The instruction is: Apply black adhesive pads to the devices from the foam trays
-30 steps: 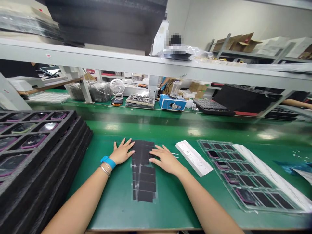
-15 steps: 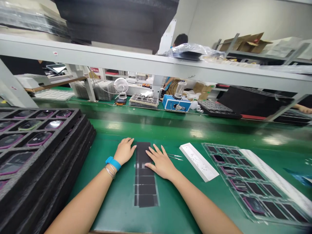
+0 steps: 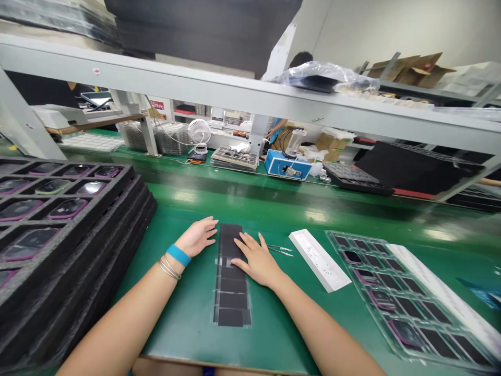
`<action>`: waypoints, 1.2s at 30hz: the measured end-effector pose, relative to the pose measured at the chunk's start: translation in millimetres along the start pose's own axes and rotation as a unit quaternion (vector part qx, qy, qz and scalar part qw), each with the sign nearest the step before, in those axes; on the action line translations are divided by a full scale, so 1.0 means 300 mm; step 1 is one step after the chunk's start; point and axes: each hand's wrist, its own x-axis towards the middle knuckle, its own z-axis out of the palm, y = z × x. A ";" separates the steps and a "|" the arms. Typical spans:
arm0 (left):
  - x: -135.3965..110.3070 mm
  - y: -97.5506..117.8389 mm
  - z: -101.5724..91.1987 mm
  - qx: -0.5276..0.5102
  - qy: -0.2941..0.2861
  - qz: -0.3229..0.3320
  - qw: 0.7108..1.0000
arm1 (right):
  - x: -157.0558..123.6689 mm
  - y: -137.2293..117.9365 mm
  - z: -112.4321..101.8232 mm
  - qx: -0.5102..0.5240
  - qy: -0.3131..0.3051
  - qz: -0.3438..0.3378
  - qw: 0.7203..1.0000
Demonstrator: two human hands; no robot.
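Observation:
A strip of black rectangular pieces (image 3: 231, 284) with clear film edges lies lengthwise on the green table mat (image 3: 188, 334). On its right side rests my right hand (image 3: 258, 263), fingers spread, fingertips on the upper part of the strip. Just left of the strip's top end is my left hand (image 3: 197, 237), turned on its edge with the fingers apart and nothing held; a blue band and thin bangles circle that wrist. Metal tweezers (image 3: 281, 249) lie right of my right hand, partly hidden behind its fingers.
A white shallow box (image 3: 319, 258) holding small bits stands to the right. Beyond it is a clear tray (image 3: 409, 303) of dark rectangles and purple-rimmed parts. Stacked black foam trays (image 3: 129, 219) rise at the left. A grey shelf beam (image 3: 235, 91) crosses above.
My left hand has rolled onto its edge and drawn slightly away from the strip. My right hand stays spread on the strip. The camera view has tilted a little.

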 end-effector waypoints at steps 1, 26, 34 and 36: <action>0.000 -0.001 0.000 -0.006 -0.001 0.000 1.000 | 0.013 0.004 -0.005 0.006 0.016 0.012 1.000; 0.054 -0.015 -0.069 0.175 -0.090 0.171 0.965 | 0.125 0.108 -0.118 0.273 0.016 0.071 0.959; 0.008 0.086 -0.201 0.471 -0.151 0.191 0.848 | 0.012 0.131 -0.044 0.447 0.222 0.147 0.854; 0.006 0.096 -0.209 0.480 -0.057 0.253 0.838 | 0.012 0.125 -0.031 0.440 0.209 0.134 0.863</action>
